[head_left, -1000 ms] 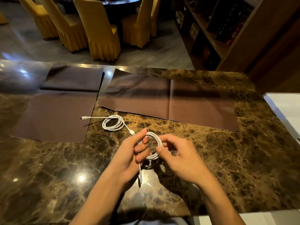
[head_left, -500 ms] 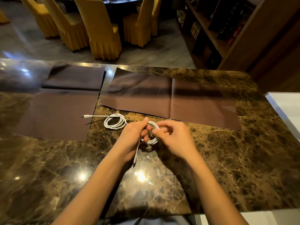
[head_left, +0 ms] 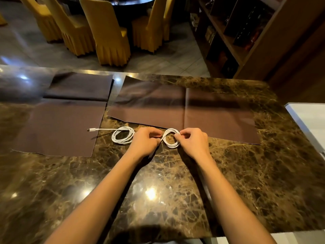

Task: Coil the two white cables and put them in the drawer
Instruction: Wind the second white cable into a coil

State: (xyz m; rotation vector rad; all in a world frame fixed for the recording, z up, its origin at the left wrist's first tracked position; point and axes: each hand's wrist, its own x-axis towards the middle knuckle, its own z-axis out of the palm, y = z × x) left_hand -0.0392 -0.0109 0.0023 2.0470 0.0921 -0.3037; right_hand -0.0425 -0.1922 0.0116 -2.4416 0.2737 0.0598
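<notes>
Two white cables lie on the brown marble table. The second cable is a small coil held low over the tabletop between my two hands. My left hand pinches its left side, and my right hand pinches its upper right edge. The first cable lies coiled on the marble just left of my left hand, and its plug end stretches left onto a brown cloth. No drawer is in view.
A brown cloth lies at the left and a longer one behind the hands. A white surface adjoins the table at the right. Yellow-covered chairs and a wooden shelf unit stand beyond the far edge.
Both hands carried the coiled cable away from me toward the long cloth and lowered it to the tabletop, with the hands now spread to either side of the coil. The other coil stayed put.
</notes>
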